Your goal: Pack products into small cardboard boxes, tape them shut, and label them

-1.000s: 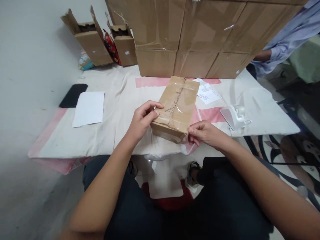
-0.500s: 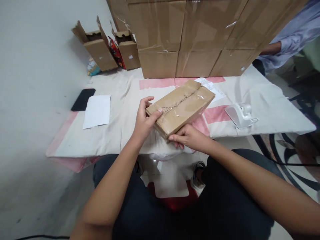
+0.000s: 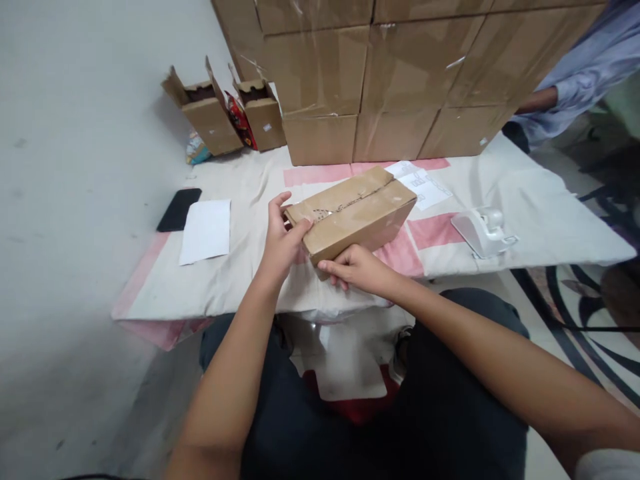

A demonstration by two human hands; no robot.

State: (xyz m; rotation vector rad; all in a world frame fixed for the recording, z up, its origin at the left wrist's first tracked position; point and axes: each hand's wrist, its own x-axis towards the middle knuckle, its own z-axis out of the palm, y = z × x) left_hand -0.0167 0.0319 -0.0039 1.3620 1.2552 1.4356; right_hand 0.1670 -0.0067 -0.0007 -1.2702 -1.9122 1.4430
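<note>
A long brown cardboard box (image 3: pixel 363 210) with clear tape along its top seam lies slantwise over the cloth-covered table (image 3: pixel 255 280). My left hand (image 3: pixel 285 233) grips its near left end, thumb on the top face and fingers round the far edge. My right hand (image 3: pixel 353 267) holds the near lower corner, with the thumb on the side and the fingertips partly hidden beneath. Printed paper sheets (image 3: pixel 425 187) lie just behind the box's right end. To the right stands a white tape dispenser (image 3: pixel 483 230).
Stacked cardboard boxes (image 3: pixel 400 73) wall off the table's back. Two open cartons (image 3: pixel 213 127) and a red packet (image 3: pixel 241 120) stand at the back left. A black phone-like slab (image 3: pixel 180 210) and white paper (image 3: pixel 206 231) lie left. Another person's sleeve (image 3: pixel 580 90) shows at right.
The box has shifted slightly left and tilted, so more of its near long side shows. Both hands have moved with it, keeping their hold. The camera view has shifted a little.
</note>
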